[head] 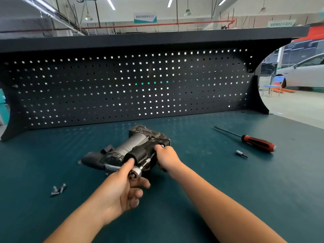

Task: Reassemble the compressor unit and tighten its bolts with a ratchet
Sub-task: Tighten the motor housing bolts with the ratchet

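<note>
**Teal workbench, compressor unit under the ratchet**

Teal matting covers the workbench [210, 190], and the compressor unit [133, 146] lies on its side in the middle of it. At the unit's near side the left hand [121, 188] is curled round the ratchet [135, 173], with the thumb pressed on the black cylinder. An extension bar [149, 160] runs from the ratchet head to the unit's right end. There the right hand [166, 156] is clamped on the housing, hiding the socket and bolt.

As I judge it, the long bar could tilt off the bolt's axis during a swing, and the socket would then slip and round the head. If the right hand's hold slackens, the unit could roll on the mat. The loose bolts [58, 189] near-left of the unit could be brushed away by a forearm.

A screwdriver [257, 142] and a small bit socket [241, 153] lie well to the unit's right. Behind it rises a dark perforated back panel [122, 85] under a shelf. Far to its right, in the workshop hall, stand a white car [305, 71] and a blue chair [275, 83].
</note>
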A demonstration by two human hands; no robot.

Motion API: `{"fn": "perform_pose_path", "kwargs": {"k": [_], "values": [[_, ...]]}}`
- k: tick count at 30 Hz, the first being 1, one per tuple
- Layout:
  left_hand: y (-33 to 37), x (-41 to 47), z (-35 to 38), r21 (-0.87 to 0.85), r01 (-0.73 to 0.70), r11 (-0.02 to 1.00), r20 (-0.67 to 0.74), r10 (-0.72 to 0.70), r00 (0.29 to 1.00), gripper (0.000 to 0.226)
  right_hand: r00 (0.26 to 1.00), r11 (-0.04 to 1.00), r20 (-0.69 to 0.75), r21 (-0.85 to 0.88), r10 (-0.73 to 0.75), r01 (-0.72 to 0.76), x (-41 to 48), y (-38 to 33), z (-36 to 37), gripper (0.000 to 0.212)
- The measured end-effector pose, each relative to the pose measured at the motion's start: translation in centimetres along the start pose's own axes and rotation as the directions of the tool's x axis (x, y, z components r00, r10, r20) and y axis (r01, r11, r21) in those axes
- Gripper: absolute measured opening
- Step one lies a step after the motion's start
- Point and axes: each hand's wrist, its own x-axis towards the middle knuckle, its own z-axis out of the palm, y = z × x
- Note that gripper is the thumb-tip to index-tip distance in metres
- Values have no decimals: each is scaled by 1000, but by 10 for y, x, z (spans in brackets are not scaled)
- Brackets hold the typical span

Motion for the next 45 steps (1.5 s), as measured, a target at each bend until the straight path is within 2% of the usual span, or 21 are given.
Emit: {"fn": "perform_pose_path", "kwargs": {"k": [2,4,5,7,9,13,15,19,21,22,23,25,27,29,31,34,36,39,41,42,45], "values": [[3,0,-4,-91,23,996,12,-22,1000,30,1000,1000,-10,4,4,-4,1,-1,0,33],[2,2,-6,137,-122,983,-56,131,990,24,1000,999,-23,-34,3,-3,2,1,0,35],[1,3,-7,334,-221,916,-92,265,960,23,999,997,-36,-74,-4,1,3,1,-1,37],[-2,2,-12,736,-327,593,-55,533,844,21,998,992,-64,-123,-26,18,3,3,-1,44],[-5,0,-14,924,-290,250,53,666,744,18,997,996,-59,-86,-40,35,3,2,0,43],[-10,-3,-11,938,-337,74,186,714,675,18,997,998,-60,-61,-37,34,4,1,-3,38],[-10,-3,-10,937,-328,123,143,719,680,17,999,998,-29,-53,-33,31,4,-1,-3,31],[-5,3,-12,828,-345,442,-15,632,775,20,999,1000,-33,2,-21,21,2,-1,0,27],[-1,5,-10,548,-330,769,-104,454,885,21,999,1000,-47,11,-14,15,1,0,0,32],[2,5,-10,297,-251,921,-110,294,949,25,999,1000,-46,2,-15,15,1,0,0,33],[5,4,-9,23,-136,990,-58,137,989,29,999,1000,-43,-6,-15,14,0,0,0,33],[10,2,-8,-350,62,935,60,-43,997,35,999,1000,-37,-14,-8,8,0,-1,-1,33],[11,3,-10,-400,83,913,73,-59,996,34,1000,1000,-30,-7,0,0,1,-1,-2,32],[8,5,-11,-151,-75,986,-18,73,997,26,999,1000,-30,-2,14,-14,0,-2,-2,33],[2,5,-10,280,-275,920,-82,308,948,16,999,1000,-39,-18,21,-22,1,-1,-2,35],[-6,0,-11,814,-385,435,56,601,797,21,999,997,-50,-78,3,-7,3,2,0,38],[-9,-5,-7,921,-335,200,130,652,747,28,998,992,-60,-124,-13,5,5,3,2,38],[-11,-7,-4,969,-246,-12,190,672,716,32,995,988,-89,-156,-34,20,5,3,1,46],[-10,-6,-4,975,-220,-24,177,682,709,33,994,985,-102,-172,-44,25,5,1,1,46],[-10,-5,-6,972,-232,28,149,691,708,33,994,983,-99,-181,-40,21,5,1,2,43],[-11,1,-7,868,-351,352,44,649,760,28,996,993,-82,-116,-39,30,3,2,4,34]]}}
